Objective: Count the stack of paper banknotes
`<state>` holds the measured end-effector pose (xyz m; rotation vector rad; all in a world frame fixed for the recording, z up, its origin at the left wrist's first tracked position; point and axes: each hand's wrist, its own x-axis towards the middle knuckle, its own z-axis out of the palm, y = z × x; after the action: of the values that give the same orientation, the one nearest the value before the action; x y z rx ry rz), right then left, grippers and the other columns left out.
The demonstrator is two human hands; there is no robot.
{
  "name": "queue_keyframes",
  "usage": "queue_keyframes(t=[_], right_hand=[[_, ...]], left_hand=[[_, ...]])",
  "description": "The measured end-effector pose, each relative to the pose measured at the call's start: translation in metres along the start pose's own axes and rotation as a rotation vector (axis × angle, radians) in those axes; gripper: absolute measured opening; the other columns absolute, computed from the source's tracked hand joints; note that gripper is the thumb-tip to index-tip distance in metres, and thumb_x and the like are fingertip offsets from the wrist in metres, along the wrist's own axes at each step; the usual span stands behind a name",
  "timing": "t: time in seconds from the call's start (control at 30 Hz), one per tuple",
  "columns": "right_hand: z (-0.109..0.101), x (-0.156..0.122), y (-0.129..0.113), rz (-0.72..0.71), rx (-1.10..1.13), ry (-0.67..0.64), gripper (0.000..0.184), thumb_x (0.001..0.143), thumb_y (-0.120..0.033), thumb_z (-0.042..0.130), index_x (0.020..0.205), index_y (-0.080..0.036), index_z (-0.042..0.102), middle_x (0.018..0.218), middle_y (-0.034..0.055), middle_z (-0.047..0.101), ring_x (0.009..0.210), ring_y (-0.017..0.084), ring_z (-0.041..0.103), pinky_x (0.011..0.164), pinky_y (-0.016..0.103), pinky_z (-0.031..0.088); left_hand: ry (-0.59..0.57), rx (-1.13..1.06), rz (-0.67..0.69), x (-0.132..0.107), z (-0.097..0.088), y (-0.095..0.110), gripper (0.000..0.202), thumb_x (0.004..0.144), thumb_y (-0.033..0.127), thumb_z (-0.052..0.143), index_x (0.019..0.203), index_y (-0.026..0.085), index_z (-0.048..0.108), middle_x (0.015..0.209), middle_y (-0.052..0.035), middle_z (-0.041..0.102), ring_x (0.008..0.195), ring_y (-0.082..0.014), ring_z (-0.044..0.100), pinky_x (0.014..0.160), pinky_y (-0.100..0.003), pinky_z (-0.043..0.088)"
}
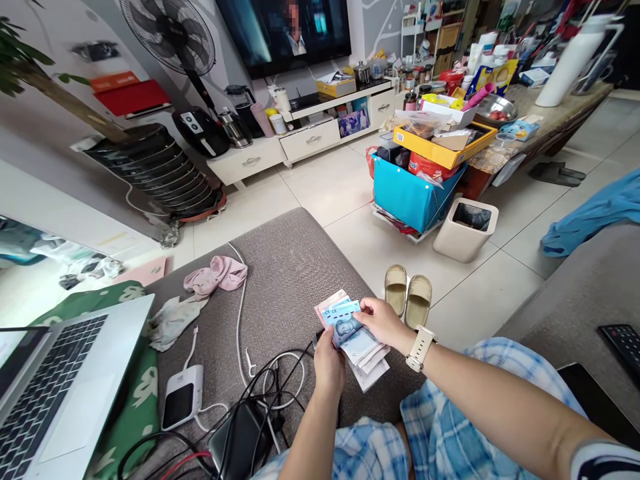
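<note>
A fanned stack of banknotes (361, 348) is held above the grey sofa seat, in front of my lap. My left hand (329, 363) grips the stack along its left side, thumb on top. With thumb and fingers, my right hand (384, 321) pinches the upper right edge of a blue note (344, 319) that shows a printed portrait. Pinkish notes peek out behind it at the top, and paler notes spread out below. A cream watch (421, 348) is on my right wrist.
Black and white cables (270, 393), a black box-shaped device (240, 437), a white power bank (183, 398) and a laptop (75, 387) lie to the left. Slippers (407, 295), a bin (466, 230) and a loaded blue box (413, 197) stand on the floor ahead.
</note>
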<state>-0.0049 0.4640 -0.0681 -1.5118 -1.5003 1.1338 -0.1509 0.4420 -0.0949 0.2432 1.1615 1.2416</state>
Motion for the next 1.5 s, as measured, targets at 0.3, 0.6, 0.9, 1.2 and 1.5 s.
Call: queue_keyframes(t=[0.3,0.6,0.9,1.2,1.5], right_hand=[[-0.0001,-0.0002,-0.0014,-0.034,0.018,-0.024,0.022,0.088,-0.033,0.055,0.07,-0.02,0.05,0.068,-0.0031,0.054,0.065,0.015,0.05,0.063,0.025,0.036],[0.0001,0.0008,-0.0013,-0.056,0.058,-0.044,0.023,0.089,-0.033,0.054,0.07,-0.02,0.05,0.067,-0.0035,0.053,0.063,0.014,0.049,0.063,0.026,0.036],[0.0003,0.0011,0.0003,-0.037,0.051,-0.045,0.022,0.09,-0.034,0.054,0.072,-0.02,0.053,0.068,-0.0029,0.054,0.063,0.015,0.049,0.062,0.026,0.036],[0.0008,0.0022,0.0012,-0.028,0.059,-0.031,0.021,0.089,-0.032,0.054,0.073,-0.02,0.054,0.066,-0.0032,0.054,0.063,0.014,0.049,0.062,0.025,0.035],[0.0007,0.0015,0.0005,-0.017,0.208,-0.049,0.029,0.091,-0.041,0.052,0.072,-0.02,0.055,0.064,-0.0025,0.052,0.06,0.014,0.046,0.057,0.026,0.033]], left_hand=[[0.012,-0.058,-0.049,-0.001,0.0028,0.0028,0.023,0.083,0.024,0.058,0.096,0.01,0.07,0.09,-0.011,0.076,0.085,-0.0235,0.072,0.084,-0.036,0.055],[-0.026,-0.008,-0.028,-0.0003,0.0009,0.003,0.023,0.079,0.027,0.063,0.093,0.012,0.072,0.09,-0.0098,0.076,0.086,-0.0234,0.072,0.084,-0.034,0.054],[-0.04,0.007,0.002,-0.0024,0.003,0.0038,0.025,0.076,0.027,0.064,0.093,0.011,0.072,0.089,-0.0088,0.076,0.081,-0.0213,0.071,0.08,-0.033,0.054],[-0.037,0.011,0.005,-0.0006,0.0017,0.0024,0.023,0.075,0.028,0.065,0.09,0.013,0.072,0.089,-0.0085,0.076,0.084,-0.0222,0.071,0.083,-0.034,0.053],[-0.042,0.021,0.016,-0.0049,0.0049,0.0057,0.023,0.075,0.022,0.062,0.091,0.01,0.072,0.089,-0.0099,0.076,0.084,-0.0233,0.072,0.081,-0.034,0.054]])
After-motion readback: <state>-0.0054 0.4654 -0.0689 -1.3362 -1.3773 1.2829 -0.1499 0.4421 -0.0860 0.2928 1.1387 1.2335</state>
